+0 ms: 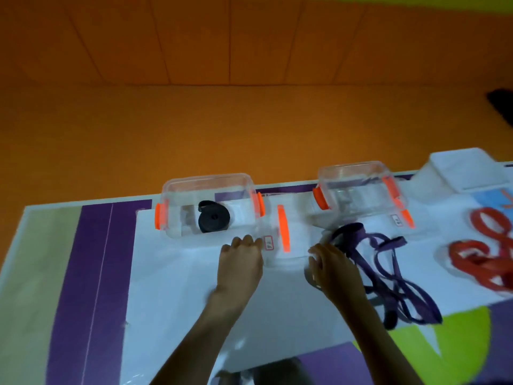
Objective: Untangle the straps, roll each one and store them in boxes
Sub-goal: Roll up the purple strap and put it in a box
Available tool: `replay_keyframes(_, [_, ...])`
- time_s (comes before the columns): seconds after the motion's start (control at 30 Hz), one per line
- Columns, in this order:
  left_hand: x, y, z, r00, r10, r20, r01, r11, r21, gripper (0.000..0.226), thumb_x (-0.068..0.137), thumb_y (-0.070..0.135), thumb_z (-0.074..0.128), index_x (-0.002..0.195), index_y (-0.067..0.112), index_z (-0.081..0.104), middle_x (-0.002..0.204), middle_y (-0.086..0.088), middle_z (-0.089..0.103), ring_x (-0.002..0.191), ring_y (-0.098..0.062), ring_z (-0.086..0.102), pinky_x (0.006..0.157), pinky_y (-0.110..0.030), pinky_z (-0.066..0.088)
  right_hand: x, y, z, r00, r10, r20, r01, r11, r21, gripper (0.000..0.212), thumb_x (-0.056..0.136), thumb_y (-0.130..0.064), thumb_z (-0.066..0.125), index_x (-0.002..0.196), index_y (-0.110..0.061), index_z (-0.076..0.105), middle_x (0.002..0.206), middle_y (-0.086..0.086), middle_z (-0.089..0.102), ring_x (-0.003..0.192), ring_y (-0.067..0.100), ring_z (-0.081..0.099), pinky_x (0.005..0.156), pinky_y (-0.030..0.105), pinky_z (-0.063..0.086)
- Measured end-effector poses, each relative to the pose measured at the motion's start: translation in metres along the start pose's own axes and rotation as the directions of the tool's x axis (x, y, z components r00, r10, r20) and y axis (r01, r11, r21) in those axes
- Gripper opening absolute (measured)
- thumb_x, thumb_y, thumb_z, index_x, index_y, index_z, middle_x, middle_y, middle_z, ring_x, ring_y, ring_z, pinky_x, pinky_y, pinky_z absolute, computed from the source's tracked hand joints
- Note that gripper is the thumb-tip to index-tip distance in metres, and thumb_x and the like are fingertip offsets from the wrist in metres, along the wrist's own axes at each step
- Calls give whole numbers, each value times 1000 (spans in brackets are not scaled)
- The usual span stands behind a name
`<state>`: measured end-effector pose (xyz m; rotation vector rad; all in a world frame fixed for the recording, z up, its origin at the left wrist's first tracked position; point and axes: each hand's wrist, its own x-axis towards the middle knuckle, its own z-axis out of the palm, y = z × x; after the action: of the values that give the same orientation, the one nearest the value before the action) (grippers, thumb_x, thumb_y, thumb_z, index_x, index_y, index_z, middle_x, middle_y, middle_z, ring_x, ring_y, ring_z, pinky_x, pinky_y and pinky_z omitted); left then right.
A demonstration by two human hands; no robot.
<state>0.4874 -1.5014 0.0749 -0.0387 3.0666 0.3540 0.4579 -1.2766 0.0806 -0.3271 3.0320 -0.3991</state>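
Note:
A clear box (pixel 172 190) with orange clips stands at the back left, and a rolled black strap (pixel 213 219) lies inside it. Its clear lid (pixel 291 245), with an orange clip and a small label, lies flat between my hands. My left hand (pixel 241 262) grips the lid's left edge with curled fingers. My right hand (pixel 333 269) holds the lid's right edge. A tangled purple strap (pixel 388 273) lies just right of my right hand. A tangled red strap (pixel 483 251) sits at the far right, partly cut off by the frame.
A second clear box (pixel 358 173) with orange clips stands at the back, right of centre. A white container (pixel 466 170) sits at the back right corner. The table's far edge (pixel 83 202) runs just behind the boxes, with orange floor beyond.

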Motion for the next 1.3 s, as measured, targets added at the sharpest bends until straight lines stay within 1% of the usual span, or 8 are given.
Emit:
replay_keyframes(0.1, [-8,31,12,997,51,59,-54,998,45,41,104,15,49,145,22,52,135,-4,61,121,-28,58,97,-40,47,-18,39,-1,998,58,-9,-58,998,10,16,94,-23,54,83,-19,64,85,-1,67,74,24,67,55,33,47])
replay_keyframes(0.2, [-11,64,27,988,75,136,-82,995,48,37,105,18,48,142,22,54,136,-5,60,122,-28,58,98,-41,47,-28,84,1,990,134,31,-135,991,25,13,94,-16,62,82,-18,62,87,0,66,76,27,67,57,41,53])
replay_keyframes(0.37, [-7,126,57,978,67,199,-79,996,50,34,106,25,46,139,24,57,130,-6,64,116,-29,62,98,-42,50,-32,173,3,976,189,107,-196,978,63,13,97,-21,64,109,-17,68,103,2,70,92,27,69,67,33,47])
replay_keyframes(0.57, [13,204,81,963,-50,264,25,995,96,34,103,18,46,135,23,57,125,-2,63,115,-27,61,92,-39,48,0,284,6,949,225,223,-265,949,173,28,103,-25,54,130,-20,60,122,8,62,111,34,62,85,42,49])
replay_keyframes(0.87, [25,282,101,960,-134,244,114,989,92,32,106,20,49,137,26,59,134,1,64,115,-21,64,95,-36,53,64,375,48,763,580,285,-639,611,466,58,99,-37,61,151,-19,42,138,17,53,124,41,58,101,58,49])
replay_keyframes(1.03, [26,297,103,957,-165,237,155,986,59,31,105,21,53,134,26,61,135,3,66,119,-19,64,99,-35,53,79,387,54,782,578,233,-597,588,545,36,93,-37,73,119,-19,55,113,7,65,110,31,65,94,51,55])
replay_keyframes(1.2, [37,304,102,966,-151,208,154,988,0,29,105,22,50,129,26,65,131,5,68,117,-17,65,98,-32,53,68,383,35,876,464,131,-418,597,685,19,93,-21,75,108,-15,65,98,-6,62,96,20,63,80,27,42])
replay_keyframes(1.3, [46,310,98,976,-123,178,137,988,-70,28,105,23,48,126,26,66,125,5,69,113,-17,65,92,-29,51,51,380,11,889,447,97,-347,520,781,18,91,-15,77,108,-18,70,100,-16,68,96,13,67,78,18,46])
